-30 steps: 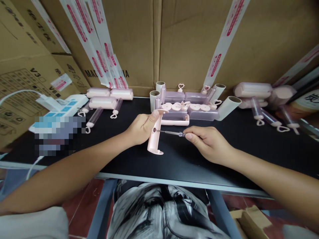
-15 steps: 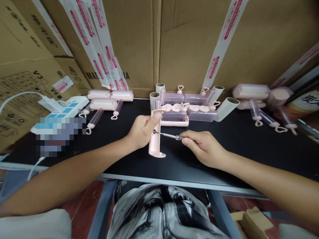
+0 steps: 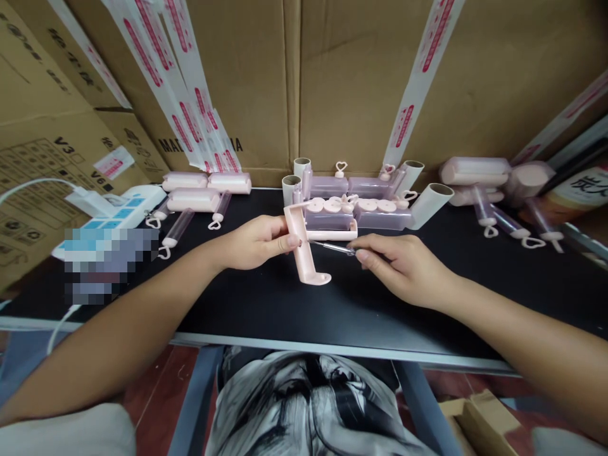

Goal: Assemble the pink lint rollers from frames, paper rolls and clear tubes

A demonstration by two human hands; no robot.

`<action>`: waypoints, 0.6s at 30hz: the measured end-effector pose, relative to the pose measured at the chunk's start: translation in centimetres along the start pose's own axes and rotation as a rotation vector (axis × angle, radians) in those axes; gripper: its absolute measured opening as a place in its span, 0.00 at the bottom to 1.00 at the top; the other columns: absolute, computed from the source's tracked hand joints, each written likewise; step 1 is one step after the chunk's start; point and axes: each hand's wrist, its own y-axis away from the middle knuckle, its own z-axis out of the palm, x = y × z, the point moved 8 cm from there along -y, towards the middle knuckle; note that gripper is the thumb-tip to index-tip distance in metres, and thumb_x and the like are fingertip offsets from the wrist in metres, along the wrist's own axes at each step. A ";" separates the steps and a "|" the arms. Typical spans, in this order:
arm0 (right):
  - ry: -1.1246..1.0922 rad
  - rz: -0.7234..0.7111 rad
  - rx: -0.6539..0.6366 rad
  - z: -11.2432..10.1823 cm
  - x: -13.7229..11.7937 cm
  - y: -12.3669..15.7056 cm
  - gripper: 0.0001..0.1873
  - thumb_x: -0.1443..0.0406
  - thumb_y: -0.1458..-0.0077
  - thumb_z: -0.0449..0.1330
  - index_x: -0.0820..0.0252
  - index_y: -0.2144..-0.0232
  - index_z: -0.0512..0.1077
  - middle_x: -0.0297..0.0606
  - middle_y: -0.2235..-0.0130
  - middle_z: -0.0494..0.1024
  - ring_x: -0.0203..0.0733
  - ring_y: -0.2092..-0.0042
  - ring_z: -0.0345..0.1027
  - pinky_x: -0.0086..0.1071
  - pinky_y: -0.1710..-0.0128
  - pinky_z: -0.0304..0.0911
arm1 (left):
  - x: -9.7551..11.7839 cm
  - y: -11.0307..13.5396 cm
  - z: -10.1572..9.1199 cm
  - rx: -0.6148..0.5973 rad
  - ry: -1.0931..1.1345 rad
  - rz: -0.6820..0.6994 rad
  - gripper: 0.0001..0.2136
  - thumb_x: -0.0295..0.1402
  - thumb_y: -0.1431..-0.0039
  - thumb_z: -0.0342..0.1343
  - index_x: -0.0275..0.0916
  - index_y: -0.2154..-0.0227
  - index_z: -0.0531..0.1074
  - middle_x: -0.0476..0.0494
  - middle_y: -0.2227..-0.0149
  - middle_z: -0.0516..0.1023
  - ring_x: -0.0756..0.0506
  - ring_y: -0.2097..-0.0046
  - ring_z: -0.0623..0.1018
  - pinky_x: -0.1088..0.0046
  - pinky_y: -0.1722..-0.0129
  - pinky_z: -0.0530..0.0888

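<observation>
My left hand (image 3: 249, 244) grips a pink plastic shell (image 3: 306, 261), a long trough with a tab at each end, thumb lying on its inner face. A slim silver screwdriver (image 3: 336, 247) is pinched in the fingers of my right hand (image 3: 411, 265). Its thin tip points left at the shell, close to my left thumb; whether it touches the shell I cannot tell. Just behind the shell lie another pink shell (image 3: 332, 234), clear purplish covers (image 3: 384, 220) and pink round end pieces (image 3: 368, 205).
White cardboard tubes (image 3: 431, 206) stand or lean behind the work. Pink rollers with heart-shaped loops lie left (image 3: 192, 199) and right (image 3: 477, 172). A power strip (image 3: 137, 201) with a white cable is at the left. Large cardboard boxes (image 3: 361, 82) wall off the back of the black table (image 3: 266, 313).
The pink shell has tilted, its lower end swinging right and up. My left thumb has slid down to its middle. My right hand and the screwdriver have shifted slightly right and up.
</observation>
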 end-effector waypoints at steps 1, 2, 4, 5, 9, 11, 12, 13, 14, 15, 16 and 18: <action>-0.006 -0.013 0.006 -0.1 -0.2 0.1 0.15 0.63 0.30 0.54 0.59 0.52 0.79 0.39 0.65 0.85 0.41 0.68 0.78 0.32 0.65 0.68 | -0.1 0.0 0.1 -0.019 -0.031 0.009 0.23 0.53 0.32 0.54 0.34 0.61 0.75 0.45 0.65 0.77 0.48 0.63 0.74 0.74 0.61 0.73; -0.011 -0.028 0.010 -0.1 -0.4 0.2 0.16 0.63 0.30 0.54 0.60 0.49 0.79 0.40 0.62 0.86 0.42 0.66 0.79 0.32 0.64 0.69 | -0.2 0.0 0.2 -0.035 -0.064 0.021 0.23 0.53 0.31 0.53 0.34 0.63 0.75 0.46 0.67 0.76 0.49 0.65 0.73 0.76 0.64 0.72; -0.020 -0.056 0.000 0.2 -0.9 0.3 0.17 0.64 0.29 0.53 0.60 0.48 0.79 0.42 0.59 0.87 0.43 0.63 0.81 0.33 0.61 0.71 | -0.3 -0.2 0.6 -0.048 -0.125 0.047 0.25 0.55 0.30 0.50 0.35 0.66 0.73 0.48 0.70 0.73 0.50 0.69 0.70 0.77 0.69 0.68; -0.031 -0.062 -0.013 0.5 -1.0 0.4 0.17 0.64 0.29 0.53 0.60 0.49 0.79 0.42 0.59 0.87 0.43 0.62 0.81 0.33 0.61 0.71 | -0.4 -0.2 0.8 -0.048 -0.144 0.057 0.25 0.56 0.30 0.49 0.35 0.67 0.72 0.49 0.72 0.71 0.51 0.71 0.69 0.77 0.70 0.67; -0.089 -0.035 -0.055 1.8 -0.7 0.4 0.16 0.65 0.29 0.53 0.60 0.51 0.80 0.40 0.61 0.86 0.41 0.63 0.81 0.31 0.60 0.70 | -1.2 -0.6 1.6 -0.027 -0.185 0.030 0.27 0.56 0.29 0.44 0.37 0.68 0.71 0.50 0.75 0.71 0.50 0.73 0.69 0.76 0.72 0.67; -0.121 -0.022 -0.052 2.3 -0.4 0.3 0.16 0.64 0.28 0.53 0.60 0.52 0.80 0.39 0.63 0.85 0.40 0.64 0.80 0.31 0.61 0.69 | -1.8 -0.8 1.5 0.025 -0.234 -0.008 0.27 0.55 0.28 0.43 0.37 0.70 0.71 0.49 0.75 0.71 0.50 0.73 0.70 0.75 0.71 0.67; -0.137 -0.018 -0.051 2.6 -0.2 0.3 0.16 0.63 0.28 0.52 0.61 0.52 0.80 0.39 0.64 0.85 0.40 0.65 0.79 0.31 0.61 0.69 | -1.9 -0.8 1.4 0.063 -0.261 -0.027 0.28 0.55 0.28 0.43 0.37 0.72 0.71 0.49 0.76 0.72 0.49 0.73 0.70 0.75 0.71 0.66; -0.152 -0.014 -0.050 2.8 -0.1 0.3 0.16 0.63 0.27 0.52 0.61 0.52 0.79 0.38 0.64 0.84 0.39 0.65 0.79 0.30 0.62 0.68 | -2.0 -0.9 1.2 0.100 -0.284 -0.043 0.29 0.55 0.28 0.42 0.37 0.74 0.71 0.48 0.76 0.72 0.49 0.73 0.71 0.74 0.71 0.66; -0.164 -0.011 -0.051 3.1 0.0 0.3 0.16 0.62 0.27 0.52 0.61 0.52 0.79 0.38 0.65 0.84 0.39 0.65 0.78 0.30 0.62 0.68 | -2.0 -0.8 1.1 0.133 -0.297 -0.056 0.30 0.55 0.28 0.40 0.37 0.76 0.70 0.47 0.77 0.71 0.49 0.73 0.71 0.74 0.72 0.66; -0.173 -0.009 -0.051 3.3 0.1 0.4 0.17 0.61 0.27 0.52 0.61 0.52 0.79 0.38 0.65 0.84 0.39 0.65 0.78 0.30 0.62 0.68 | -2.0 -0.8 1.0 0.154 -0.300 -0.064 0.31 0.55 0.27 0.38 0.37 0.77 0.69 0.47 0.78 0.71 0.49 0.74 0.71 0.74 0.73 0.65; -0.181 -0.005 -0.050 3.5 0.2 0.4 0.17 0.61 0.26 0.52 0.61 0.51 0.79 0.39 0.64 0.84 0.39 0.65 0.78 0.30 0.61 0.68 | -1.9 -0.8 1.1 0.164 -0.294 -0.070 0.32 0.55 0.27 0.37 0.38 0.78 0.68 0.47 0.79 0.70 0.49 0.74 0.70 0.74 0.73 0.65; -0.200 -0.002 -0.048 3.8 0.3 0.5 0.17 0.60 0.26 0.52 0.61 0.51 0.78 0.39 0.62 0.84 0.39 0.63 0.78 0.30 0.60 0.68 | -1.6 -0.7 1.2 0.171 -0.271 -0.073 0.32 0.55 0.26 0.35 0.39 0.81 0.64 0.48 0.81 0.68 0.49 0.74 0.70 0.74 0.74 0.63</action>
